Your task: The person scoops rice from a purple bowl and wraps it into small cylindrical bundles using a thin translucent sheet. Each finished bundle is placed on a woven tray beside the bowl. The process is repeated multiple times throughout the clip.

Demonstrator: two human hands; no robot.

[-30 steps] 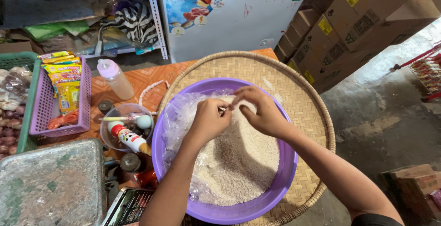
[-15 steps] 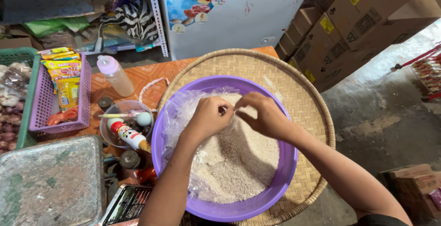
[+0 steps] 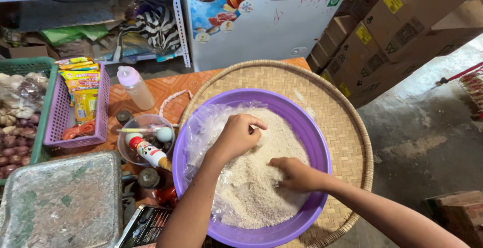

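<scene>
The purple basin [image 3: 314, 142] is well filled with white rice [image 3: 256, 177], and a clear plastic bag [image 3: 201, 132] lies in the basin along its left side, partly under the grains, so the rice seems to be already in the basin and the work now is with the hands in it. The left hand [image 3: 239, 134] rests on the top of the heap with its fingers [image 3: 254, 123] curled loosely; whether they pinch some grains or the edge of the bag I cannot tell, because the hand hides it. The right hand [image 3: 297, 173] is pressed into the rice lower down, fingers bent and half buried, as if gathering grains. How much of the work is left is not clear from this view. The basin sits in a wide woven tray [image 3: 342, 112], which lies on a counter with an orange cover [image 3: 166, 89]. On the counter there are also a small clear bottle with a pink cap [image 3: 135, 87], a clear bowl with small things [image 3: 143, 139], a lilac basket with snack packets [image 3: 75, 107], and a worn metal plate [image 3: 60, 200]. Behind stand a white chest freezer [image 3: 261, 21], metal shelves [image 3: 100, 21] and stacked cardboard boxes [image 3: 392, 31] on a grey concrete floor [image 3: 422, 127].
</scene>
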